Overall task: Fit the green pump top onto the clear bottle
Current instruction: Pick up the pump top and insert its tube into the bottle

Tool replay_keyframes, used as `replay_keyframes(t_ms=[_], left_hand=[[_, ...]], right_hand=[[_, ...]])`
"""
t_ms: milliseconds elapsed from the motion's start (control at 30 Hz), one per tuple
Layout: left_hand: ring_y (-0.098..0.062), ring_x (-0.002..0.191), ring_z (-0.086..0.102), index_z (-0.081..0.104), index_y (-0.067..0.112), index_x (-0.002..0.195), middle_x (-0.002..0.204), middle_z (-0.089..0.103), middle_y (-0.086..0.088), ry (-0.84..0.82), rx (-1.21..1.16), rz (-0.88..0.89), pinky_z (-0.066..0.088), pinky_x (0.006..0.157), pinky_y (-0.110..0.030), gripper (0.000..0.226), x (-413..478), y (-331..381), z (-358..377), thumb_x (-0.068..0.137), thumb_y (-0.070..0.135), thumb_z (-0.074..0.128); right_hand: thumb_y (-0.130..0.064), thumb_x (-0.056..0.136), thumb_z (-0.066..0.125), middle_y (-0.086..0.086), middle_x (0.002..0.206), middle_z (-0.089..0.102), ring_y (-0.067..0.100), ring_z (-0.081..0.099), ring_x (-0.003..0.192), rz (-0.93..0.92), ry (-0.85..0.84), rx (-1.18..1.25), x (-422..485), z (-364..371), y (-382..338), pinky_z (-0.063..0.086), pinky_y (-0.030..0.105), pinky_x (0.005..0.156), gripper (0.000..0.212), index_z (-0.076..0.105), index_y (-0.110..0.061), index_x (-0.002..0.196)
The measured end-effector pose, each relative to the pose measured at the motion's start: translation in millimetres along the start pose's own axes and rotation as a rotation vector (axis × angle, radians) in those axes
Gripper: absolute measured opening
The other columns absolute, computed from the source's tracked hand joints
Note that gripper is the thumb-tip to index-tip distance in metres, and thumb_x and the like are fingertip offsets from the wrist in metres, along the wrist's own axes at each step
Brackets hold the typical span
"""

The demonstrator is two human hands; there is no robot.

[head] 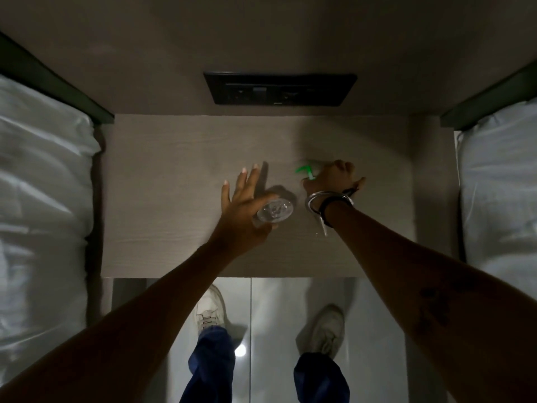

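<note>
The clear bottle (274,213) stands on the wooden bedside table (174,175), seen from above. My left hand (244,207) is spread against the bottle's left side, fingers apart and pointing away from me. To the right, my right hand (331,178) is closed over the green pump top (305,171); its green spout sticks out to the left of my fingers. The pump's clear dip tube (323,226) shows under my right wrist, pointing back toward me. The pump is beside the bottle, apart from it.
Two beds with white linen flank the table, one on the left (43,199) and one on the right (499,199). A black socket panel (280,88) is set in the wall behind. My feet in white shoes stand on the glossy floor (276,315) below.
</note>
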State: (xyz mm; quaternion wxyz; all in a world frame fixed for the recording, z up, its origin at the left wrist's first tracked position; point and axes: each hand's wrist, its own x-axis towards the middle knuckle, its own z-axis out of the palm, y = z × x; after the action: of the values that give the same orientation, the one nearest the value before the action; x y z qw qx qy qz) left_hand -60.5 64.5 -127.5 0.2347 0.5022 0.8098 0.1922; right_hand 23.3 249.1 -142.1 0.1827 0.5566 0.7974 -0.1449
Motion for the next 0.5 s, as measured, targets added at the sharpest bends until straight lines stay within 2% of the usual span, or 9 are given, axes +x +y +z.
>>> replay_keyframes(t_ms=[133, 200, 267, 300, 367, 433, 500], left_hand=[[-0.026, 0.147, -0.017, 0.053, 0.037, 0.123, 0.162, -0.004, -0.007, -0.123, -0.033, 0.020, -0.014, 0.117, -0.057, 0.051, 15.3, -9.3, -13.3, 0.076, 0.038, 0.072], [-0.028, 0.147, -0.016, 0.054, 0.037, 0.122, 0.162, -0.005, -0.006, -0.143, -0.026, 0.044, -0.014, 0.117, -0.057, 0.051, 21.6, -11.6, -19.3, 0.075, 0.035, 0.074], [-0.029, 0.148, -0.014, 0.055, 0.036, 0.122, 0.162, -0.004, -0.006, -0.139, -0.020, 0.050, -0.015, 0.117, -0.056, 0.052, 23.9, -12.0, -22.2, 0.075, 0.034, 0.075], [-0.029, 0.148, -0.013, 0.054, 0.035, 0.123, 0.162, -0.003, -0.007, -0.138, -0.012, 0.044, -0.014, 0.117, -0.056, 0.054, 23.9, -11.2, -22.0, 0.074, 0.034, 0.075], [-0.031, 0.148, -0.011, 0.052, 0.034, 0.126, 0.162, -0.002, -0.009, -0.147, 0.012, 0.024, -0.011, 0.117, -0.061, 0.058, 22.3, -8.4, -21.0, 0.074, 0.035, 0.076], [-0.031, 0.148, -0.011, 0.051, 0.036, 0.126, 0.162, -0.003, -0.009, -0.161, 0.008, -0.001, -0.011, 0.117, -0.061, 0.058, 21.3, -4.5, -19.9, 0.074, 0.036, 0.075], [-0.030, 0.148, -0.012, 0.050, 0.038, 0.125, 0.162, -0.004, -0.008, -0.162, 0.022, -0.021, -0.014, 0.115, -0.056, 0.055, 20.9, -2.2, -18.5, 0.076, 0.039, 0.073]], right_hand=[[-0.048, 0.078, 0.065, 0.001, 0.144, 0.043, 0.024, 0.024, 0.138, -0.036, 0.024, 0.199, -11.2, -9.3, 13.5, 0.015, 0.063, 0.111, 0.032, 0.069, -0.019, 0.090], [-0.047, 0.075, 0.073, 0.003, 0.149, 0.040, 0.023, 0.022, 0.142, -0.052, 0.121, 0.530, -22.1, -26.8, 25.4, 0.013, 0.057, 0.115, 0.027, 0.070, -0.022, 0.084], [-0.048, 0.070, 0.076, 0.011, 0.144, 0.046, 0.027, 0.029, 0.139, -0.101, 0.264, 0.886, -39.1, -51.9, 34.3, 0.019, 0.050, 0.116, 0.025, 0.069, -0.028, 0.082], [-0.053, 0.067, 0.075, 0.015, 0.140, 0.050, 0.029, 0.034, 0.137, -0.137, 0.341, 1.025, -49.3, -64.0, 36.6, 0.023, 0.051, 0.115, 0.025, 0.068, -0.034, 0.081], [-0.053, 0.069, 0.073, 0.011, 0.142, 0.049, 0.026, 0.035, 0.137, -0.189, 0.395, 1.217, -72.3, -81.3, 33.5, 0.027, 0.055, 0.112, 0.021, 0.068, -0.037, 0.082], [-0.046, 0.075, 0.069, 0.006, 0.149, 0.041, 0.022, 0.030, 0.140, -0.255, 0.383, 1.240, -95.8, -86.2, 26.0, 0.027, 0.054, 0.113, 0.019, 0.067, -0.036, 0.091], [-0.044, 0.078, 0.065, 0.007, 0.152, 0.036, 0.022, 0.024, 0.143, -0.318, 0.373, 1.161, -113.4, -82.4, 18.5, 0.025, 0.042, 0.116, 0.024, 0.065, -0.030, 0.097]])
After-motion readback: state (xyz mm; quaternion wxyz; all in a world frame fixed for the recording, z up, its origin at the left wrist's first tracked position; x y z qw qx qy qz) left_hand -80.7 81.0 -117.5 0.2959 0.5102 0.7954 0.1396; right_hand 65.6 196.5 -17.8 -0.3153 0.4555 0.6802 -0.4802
